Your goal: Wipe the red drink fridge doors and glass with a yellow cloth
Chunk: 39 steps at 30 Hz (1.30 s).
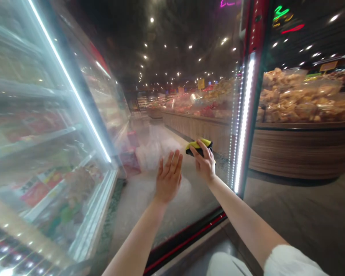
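My right hand (206,161) grips a folded yellow and black cloth (199,145), its fingers bent over the top. The cloth is at the glass door (178,207), which stands swung out in front of me. Flat toward the same pane, my left hand (168,178) is open and holds nothing, to the left of the cloth and slightly lower. Whitish haze and reflections cover the pane around both hands. Whether the left palm presses on the glass cannot be told for certain.
To the left is a lit refrigerated cabinet (112,180) with shelves of packaged goods. A bright light strip (244,122) runs up the door's right edge. Beyond it stands a wood-panelled display (301,151) piled with bagged food (301,99). Dark floor (281,214) lies below.
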Each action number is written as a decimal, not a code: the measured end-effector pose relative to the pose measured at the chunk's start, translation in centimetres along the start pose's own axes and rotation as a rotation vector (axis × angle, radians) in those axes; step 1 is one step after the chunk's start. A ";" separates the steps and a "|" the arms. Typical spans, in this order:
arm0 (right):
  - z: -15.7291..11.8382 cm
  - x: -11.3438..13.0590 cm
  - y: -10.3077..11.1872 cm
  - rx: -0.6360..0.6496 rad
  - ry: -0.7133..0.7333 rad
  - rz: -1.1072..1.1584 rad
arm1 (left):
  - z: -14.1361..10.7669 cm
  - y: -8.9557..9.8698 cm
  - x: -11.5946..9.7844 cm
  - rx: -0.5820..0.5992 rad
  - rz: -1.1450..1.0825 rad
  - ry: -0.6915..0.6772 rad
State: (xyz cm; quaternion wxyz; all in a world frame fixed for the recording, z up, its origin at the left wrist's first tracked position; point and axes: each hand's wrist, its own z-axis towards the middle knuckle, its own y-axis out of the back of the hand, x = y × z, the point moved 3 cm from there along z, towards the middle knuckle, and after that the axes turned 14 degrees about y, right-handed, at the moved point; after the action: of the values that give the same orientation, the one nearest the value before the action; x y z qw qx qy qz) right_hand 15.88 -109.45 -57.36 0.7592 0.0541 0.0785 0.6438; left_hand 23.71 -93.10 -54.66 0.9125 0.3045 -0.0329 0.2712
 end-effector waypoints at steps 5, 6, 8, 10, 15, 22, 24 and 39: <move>0.4 -7.3 1.1 -0.254 -0.156 -0.043 | 1.5 -1.4 -2.0 0.050 -0.028 -0.030; -0.5 -8.1 1.1 -0.308 -0.203 -0.063 | 1.6 -1.7 -2.2 0.055 -0.032 -0.032; -2.7 -8.3 1.0 -0.352 -0.262 -0.094 | 1.7 -2.3 -2.7 0.059 -0.041 -0.035; -4.0 -7.6 0.7 -0.321 -0.254 -0.076 | 1.9 -2.8 -3.2 0.064 -0.048 -0.046; -1.6 -8.8 1.4 -0.173 -0.079 0.037 | 3.2 -3.5 -4.7 0.057 -0.062 -0.094; -1.6 -13.7 3.2 -0.265 -0.212 -0.032 | 4.9 -4.8 -6.6 0.026 -0.080 -0.093; -2.4 -13.3 2.9 -0.252 -0.215 -0.012 | 5.1 -5.1 -6.9 0.022 -0.083 -0.095; -1.7 -17.5 4.3 -0.240 -0.214 -0.012 | 6.7 -5.0 -8.0 -0.009 -0.045 -0.122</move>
State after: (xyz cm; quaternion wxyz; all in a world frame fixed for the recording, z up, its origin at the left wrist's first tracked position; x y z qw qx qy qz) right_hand 8.64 -126.02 -57.36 0.7682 0.0308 -0.0800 0.6345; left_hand 20.15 -104.03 -53.71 0.9161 0.3169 -0.0829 0.2312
